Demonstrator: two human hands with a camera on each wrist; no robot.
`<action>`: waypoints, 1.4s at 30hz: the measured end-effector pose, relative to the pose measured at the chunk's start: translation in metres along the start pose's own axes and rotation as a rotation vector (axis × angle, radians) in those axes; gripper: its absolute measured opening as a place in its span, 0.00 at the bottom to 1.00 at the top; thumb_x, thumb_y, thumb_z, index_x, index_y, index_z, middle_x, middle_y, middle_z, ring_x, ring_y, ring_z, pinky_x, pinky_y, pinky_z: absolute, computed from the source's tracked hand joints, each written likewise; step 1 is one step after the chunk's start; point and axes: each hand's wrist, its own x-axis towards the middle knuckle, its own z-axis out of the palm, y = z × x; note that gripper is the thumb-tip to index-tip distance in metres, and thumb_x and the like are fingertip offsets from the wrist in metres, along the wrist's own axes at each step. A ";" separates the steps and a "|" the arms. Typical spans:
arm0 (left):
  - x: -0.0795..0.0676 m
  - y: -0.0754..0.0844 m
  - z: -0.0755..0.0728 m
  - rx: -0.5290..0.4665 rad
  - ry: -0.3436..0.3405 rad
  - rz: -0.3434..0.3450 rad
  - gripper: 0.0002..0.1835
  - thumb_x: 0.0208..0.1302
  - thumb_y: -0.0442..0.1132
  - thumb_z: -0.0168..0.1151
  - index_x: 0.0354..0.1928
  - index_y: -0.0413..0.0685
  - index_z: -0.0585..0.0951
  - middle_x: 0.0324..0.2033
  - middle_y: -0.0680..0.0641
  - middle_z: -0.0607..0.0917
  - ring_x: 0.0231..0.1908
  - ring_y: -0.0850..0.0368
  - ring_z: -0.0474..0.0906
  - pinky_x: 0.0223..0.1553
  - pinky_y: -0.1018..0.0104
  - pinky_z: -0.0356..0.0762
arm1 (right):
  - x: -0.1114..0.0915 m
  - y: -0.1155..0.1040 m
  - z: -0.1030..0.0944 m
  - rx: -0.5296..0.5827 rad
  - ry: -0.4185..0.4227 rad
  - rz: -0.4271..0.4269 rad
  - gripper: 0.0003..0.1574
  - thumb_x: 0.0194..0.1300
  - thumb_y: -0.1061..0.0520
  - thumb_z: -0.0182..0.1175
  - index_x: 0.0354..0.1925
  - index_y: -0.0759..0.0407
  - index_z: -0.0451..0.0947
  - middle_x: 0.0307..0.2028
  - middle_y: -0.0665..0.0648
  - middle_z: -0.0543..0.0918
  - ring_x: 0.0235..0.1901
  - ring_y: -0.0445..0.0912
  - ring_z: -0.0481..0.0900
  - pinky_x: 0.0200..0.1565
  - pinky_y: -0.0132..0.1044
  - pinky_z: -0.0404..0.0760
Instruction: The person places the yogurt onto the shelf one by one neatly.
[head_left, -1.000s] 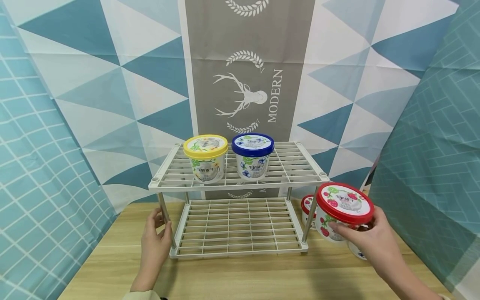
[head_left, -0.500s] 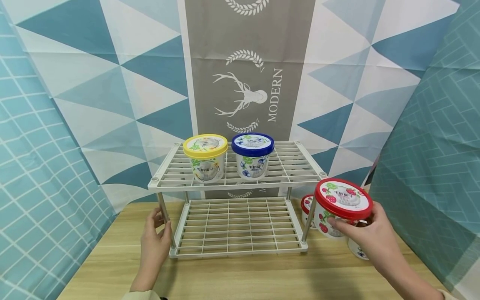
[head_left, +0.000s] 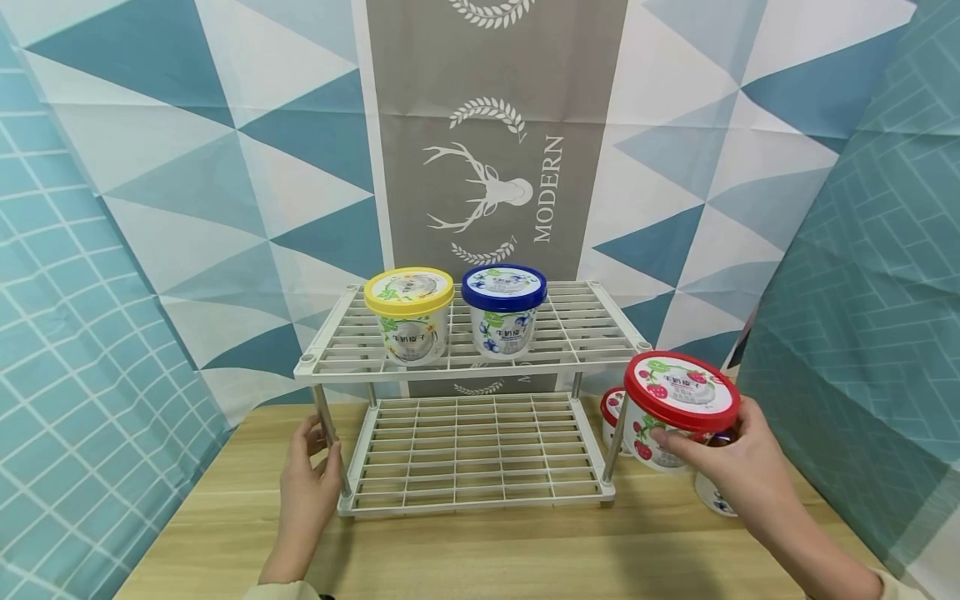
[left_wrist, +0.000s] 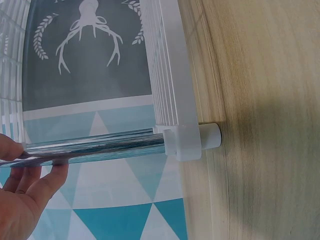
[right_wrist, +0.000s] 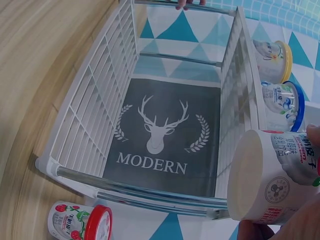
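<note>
At right of the frame, holding a red-lidded tub (head_left: 675, 407) round its side in the right hand (head_left: 738, 467), probably to leave the base (right_wrist: 247, 177) free; at lower left, pinching a metal post (left_wrist: 115, 147) in the left hand (head_left: 306, 482), seemingly to steady the white rack (head_left: 480, 372).

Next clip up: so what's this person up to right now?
The right hand holds a red tub off the table, by the right end of the rack. The left hand grips the rack's front left post. A yellow tub and a blue tub stand on the top shelf. A second red tub is on the table past the rack's right end; another tub is partly hidden behind the right hand.
</note>
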 end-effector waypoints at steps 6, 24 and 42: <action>0.000 0.001 -0.001 -0.006 -0.005 -0.012 0.26 0.61 0.22 0.54 0.61 0.34 0.62 0.44 0.34 0.77 0.45 0.42 0.77 0.43 0.48 0.82 | 0.000 -0.004 0.001 -0.013 0.014 -0.014 0.61 0.55 0.43 0.67 0.69 0.64 0.40 0.63 0.68 0.60 0.57 0.62 0.65 0.46 0.47 0.86; -0.001 0.002 -0.002 -0.007 -0.017 -0.027 0.26 0.61 0.23 0.54 0.61 0.35 0.62 0.44 0.34 0.77 0.45 0.42 0.77 0.44 0.47 0.82 | 0.002 -0.014 0.001 0.027 -0.016 -0.023 0.61 0.56 0.43 0.66 0.69 0.63 0.39 0.64 0.66 0.59 0.58 0.59 0.64 0.44 0.37 0.87; -0.001 0.000 -0.001 -0.002 -0.010 -0.012 0.26 0.61 0.23 0.55 0.61 0.35 0.63 0.44 0.34 0.77 0.45 0.42 0.77 0.43 0.47 0.82 | 0.004 -0.029 0.003 0.039 0.010 -0.088 0.57 0.56 0.43 0.66 0.69 0.62 0.43 0.62 0.62 0.62 0.57 0.54 0.66 0.39 0.23 0.82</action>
